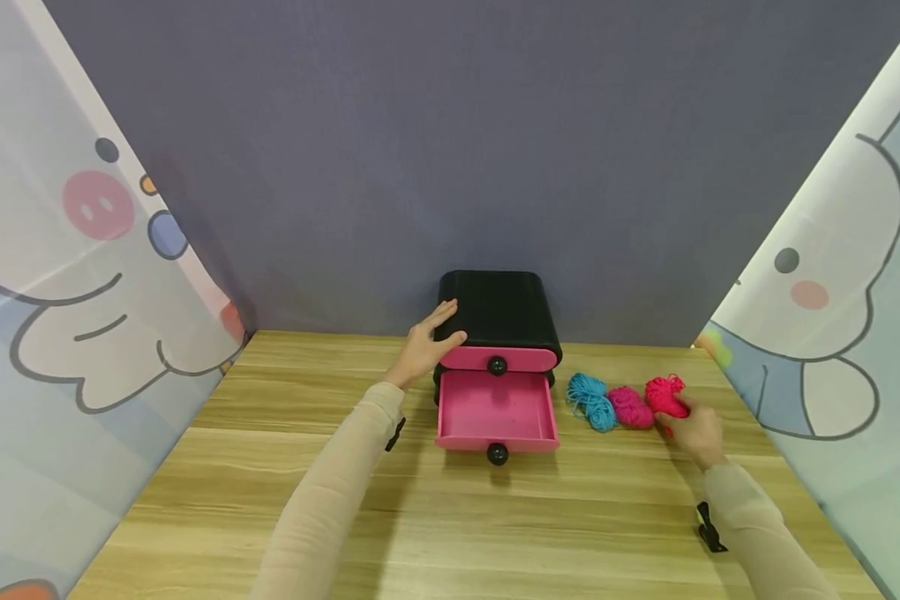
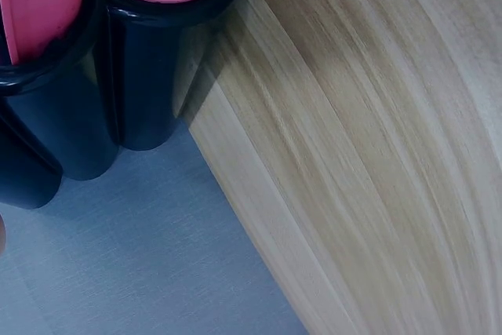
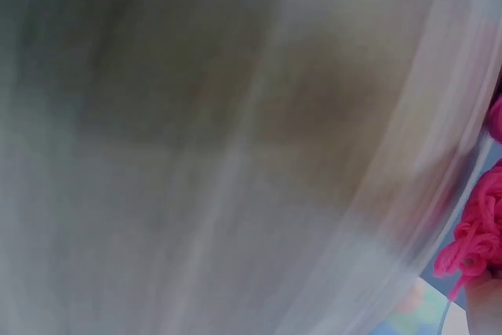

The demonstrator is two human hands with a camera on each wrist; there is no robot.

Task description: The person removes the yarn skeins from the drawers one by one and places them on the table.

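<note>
A black cabinet (image 1: 498, 304) with pink drawers stands against the back wall. Its upper drawer (image 1: 465, 358) is closed, while the lower drawer (image 1: 497, 408) is pulled out with nothing inside. My left hand (image 1: 422, 346) rests on the cabinet's top left edge, fingers fairly straight. To the right, my right hand (image 1: 696, 429) grips a bright pink-red yarn skein (image 1: 664, 393) between thumb and fingers. Beside it lie a magenta yarn skein (image 1: 630, 408) and a blue yarn skein (image 1: 592, 402). The right wrist view catches the pink-red yarn (image 3: 480, 229) at its right edge, the rest blurred.
Everything stands on a wooden table (image 1: 270, 500). A grey wall (image 1: 480, 150) rises behind the cabinet, and cartoon-printed panels flank the table on the left (image 1: 45, 292) and right (image 1: 855, 333). Round black knobs (image 1: 497, 454) stick out from the drawer fronts.
</note>
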